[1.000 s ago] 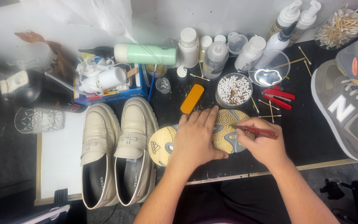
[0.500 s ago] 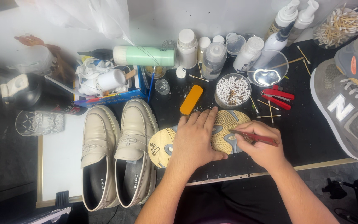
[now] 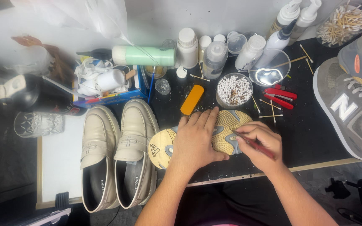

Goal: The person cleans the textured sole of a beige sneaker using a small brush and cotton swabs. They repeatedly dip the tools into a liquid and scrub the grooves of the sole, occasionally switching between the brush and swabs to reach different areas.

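1. Yellow-tan shoe sole (image 3: 231,125), tread side up, lies on the black worktop (image 3: 315,125). Left hand (image 3: 195,140) lies flat over its middle, fingers (image 3: 204,119) spread and pressing down, gripping nothing.
2. Right hand (image 3: 258,144) has fingers pinched shut on a thin red tool (image 3: 254,144). Its tip sits on the tread just right of the left fingertips. Pick or brush, cannot tell at this size.
3. Risk: tip works close to the left thumb, so a slip out of a groove could jab it.
4. Risk: sole is only held by palm pressure. A hard push could spin it toward the worktop's near edge, just below both wrists.
5. Risk: round tub of cotton swabs (image 3: 234,90) and orange bar (image 3: 192,99) sit just beyond the left fingertips. A sliding sole could knock them.
6. Risk: glass bowl (image 3: 270,69) stands further past the right fingers, with red pliers (image 3: 281,97) nearer. A wide elbow swing could catch either.
7. Counts: one sole, one red tool, two cream loafers (image 3: 116,155) left of the left hand, two grey sneakers (image 3: 350,100) right of the right hand.
8. Counts: roughly seven white bottles at the back, some hidden. One green tube (image 3: 143,55), one swab tub, one bowl.
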